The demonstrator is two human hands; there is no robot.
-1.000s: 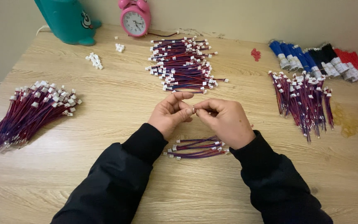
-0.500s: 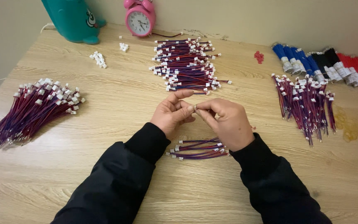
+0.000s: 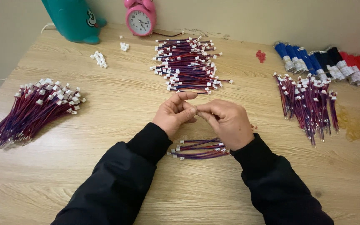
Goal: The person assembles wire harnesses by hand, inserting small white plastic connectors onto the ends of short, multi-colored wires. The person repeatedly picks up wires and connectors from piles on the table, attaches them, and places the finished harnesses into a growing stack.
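The left hand point(image 3: 175, 113) and the right hand point(image 3: 226, 122) meet at the middle of the wooden table point(image 3: 117, 104), with their fingertips pressed together around something very small; what they pinch is too small to tell, so both hands are closed in a pinch, the left index finger raised a little. Just under the wrists, at 6 o'clock from the hands, lies a small bundle of red and blue wires point(image 3: 198, 149) with white connectors at the ends, resting flat on the table and not touched by either hand. At 12 o'clock from the hands is a bigger pile of the same wires point(image 3: 188, 62), laid in rows. At 9 o'clock, well apart, a thick fan-shaped heap of wires point(image 3: 32, 110) lies near the left edge. At 3 o'clock another bunch of wires point(image 3: 309, 102) lies lengthwise, and beyond it, at 2 o'clock, are rolls of blue, black and red wire point(image 3: 326, 64). A few loose white connectors point(image 3: 99, 59) are at 11 o'clock. At the far edge stand a pink alarm clock point(image 3: 140, 16) and a teal figure point(image 3: 73, 18). Both arms wear black sleeves point(image 3: 117, 183).
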